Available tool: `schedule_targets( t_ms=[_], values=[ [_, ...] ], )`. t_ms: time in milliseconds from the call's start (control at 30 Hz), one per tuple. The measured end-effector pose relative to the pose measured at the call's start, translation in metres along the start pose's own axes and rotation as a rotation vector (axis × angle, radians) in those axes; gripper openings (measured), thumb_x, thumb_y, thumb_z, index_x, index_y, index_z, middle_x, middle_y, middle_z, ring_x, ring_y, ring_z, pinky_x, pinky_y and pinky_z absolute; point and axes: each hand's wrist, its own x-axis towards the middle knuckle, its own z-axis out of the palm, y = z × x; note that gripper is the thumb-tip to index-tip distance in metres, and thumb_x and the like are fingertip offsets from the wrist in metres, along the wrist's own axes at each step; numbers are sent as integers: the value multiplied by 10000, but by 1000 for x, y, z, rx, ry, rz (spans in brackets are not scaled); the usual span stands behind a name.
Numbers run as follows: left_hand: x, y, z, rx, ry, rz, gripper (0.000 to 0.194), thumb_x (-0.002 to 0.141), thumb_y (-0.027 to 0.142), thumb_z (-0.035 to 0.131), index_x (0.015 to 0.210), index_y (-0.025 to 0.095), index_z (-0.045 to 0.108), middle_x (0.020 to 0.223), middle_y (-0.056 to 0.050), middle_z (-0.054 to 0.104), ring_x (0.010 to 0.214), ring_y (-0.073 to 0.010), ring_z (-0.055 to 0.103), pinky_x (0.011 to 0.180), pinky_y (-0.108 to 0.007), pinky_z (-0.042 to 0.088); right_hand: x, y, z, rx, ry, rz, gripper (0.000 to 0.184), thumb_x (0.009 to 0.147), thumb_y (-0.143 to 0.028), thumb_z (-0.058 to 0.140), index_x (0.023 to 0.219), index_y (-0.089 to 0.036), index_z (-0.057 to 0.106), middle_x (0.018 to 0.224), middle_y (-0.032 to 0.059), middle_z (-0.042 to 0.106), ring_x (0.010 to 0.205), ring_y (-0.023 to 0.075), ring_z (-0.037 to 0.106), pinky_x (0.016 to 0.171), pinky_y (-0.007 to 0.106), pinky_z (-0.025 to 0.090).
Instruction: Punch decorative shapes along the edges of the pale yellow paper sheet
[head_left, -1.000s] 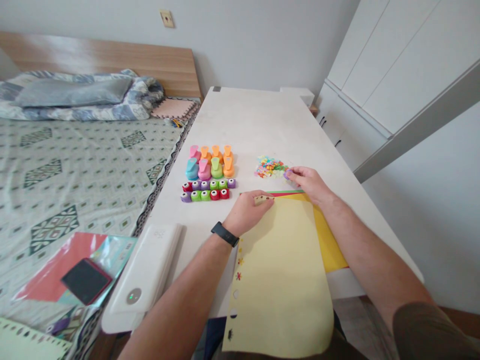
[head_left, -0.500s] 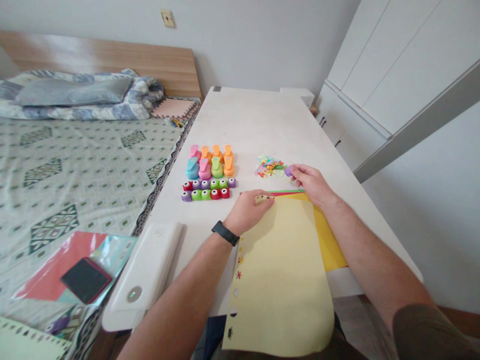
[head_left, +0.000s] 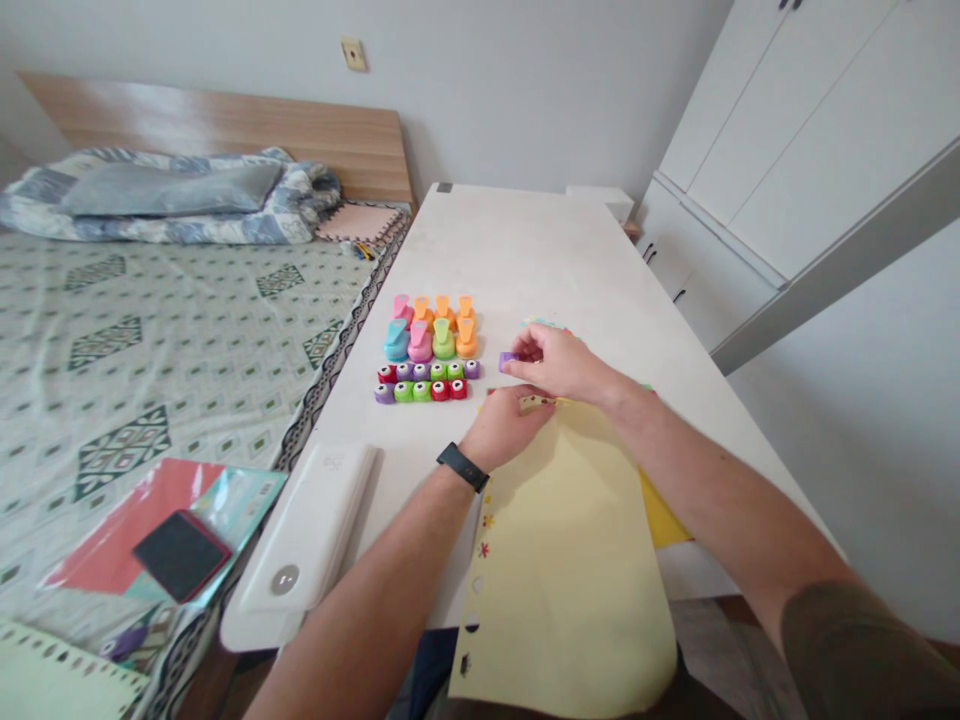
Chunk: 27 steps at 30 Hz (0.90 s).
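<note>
Cream paper, smooth and hole-edged, is pinched in left fingers; right fingers clasp a purple punch.

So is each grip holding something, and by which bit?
Right grip: purple punch, by its right side. Left grip: cream paper, by its top edge.

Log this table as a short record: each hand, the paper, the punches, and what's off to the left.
Left hand: holding the pale yellow sheet near its top left
Right hand: pinching a small purple punch
Paper: cut-out shapes along the sheet's left edge; deeper yellow sheet showing beneath
Large punches: eight, two rows
Small punches: two rows, nearer the person
Left: white device; phone on plastic packet
</note>
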Motion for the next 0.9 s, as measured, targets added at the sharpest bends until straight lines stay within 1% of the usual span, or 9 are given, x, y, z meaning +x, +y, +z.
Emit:
schedule_targets(
  t_ms=[67, 167, 233, 333, 400, 533, 700, 900],
  values=[
    [1, -3, 2, 1, 21, 51, 275, 875, 316, 628, 1064, 168, 764, 1069, -98, 769, 1012, -264, 700, 917, -369, 537, 11, -8, 7, -117, -114, 20, 236, 770, -365, 760, 897, -192, 664, 845, 19, 724, 732, 137, 625, 660, 245, 452],
    [2, -5, 4, 12, 67, 102, 251, 854, 262, 642, 1052, 158, 755, 1104, -100, 759, 1051, -272, 688, 952, -388, 535, 26, -15, 17, -243, -259, 72, 185, 730, -330, 779, 844, -199, 713, 797, 5, 738, 691, 132, 623, 603, 233, 413],
    [2, -6, 5, 16, 51, 112, 230, 857, 253, 633, 1027, 161, 756, 1090, -93, 762, 1043, -268, 691, 956, -388, 536, 34, -20, 23, -298, -296, 99, 174, 722, -337, 780, 827, -205, 737, 786, 2, 749, 683, 137, 633, 579, 235, 399],
    [1, -6, 5, 32, 21, 117, 218, 869, 267, 620, 1001, 164, 759, 1089, -96, 761, 1057, -270, 688, 965, -386, 533, 42, -27, 31, -361, -334, 94, 172, 723, -352, 773, 817, -209, 758, 769, -2, 758, 667, 141, 640, 551, 243, 384],
    [1, -5, 6, 42, 30, 105, 232, 869, 270, 621, 1023, 158, 753, 1119, -107, 753, 1081, -274, 681, 976, -387, 530, 44, -30, 34, -401, -347, 70, 176, 725, -361, 771, 820, -213, 767, 771, -2, 762, 662, 141, 639, 547, 247, 378],
    [1, -4, 6, 43, 37, 67, 278, 865, 266, 628, 1097, 156, 736, 1153, -111, 746, 1094, -275, 681, 980, -386, 531, 45, -33, 38, -474, -332, 40, 187, 724, -392, 772, 820, -231, 781, 793, 1, 768, 670, 146, 638, 561, 252, 378],
    [0, -4, 6, 56, 32, 50, 267, 866, 283, 631, 1072, 157, 745, 1125, -112, 754, 1061, -288, 694, 951, -399, 541, 46, -28, 38, -514, -331, 30, 180, 726, -397, 768, 833, -255, 795, 830, 10, 771, 715, 166, 650, 614, 254, 406],
    [0, -5, 8, 62, 42, 65, 287, 867, 289, 626, 1087, 144, 739, 1128, -130, 749, 1063, -297, 692, 937, -405, 546, 47, -24, 40, -505, -332, 30, 176, 689, -339, 784, 845, -258, 798, 851, 0, 773, 719, 162, 654, 612, 248, 409]
  ],
)
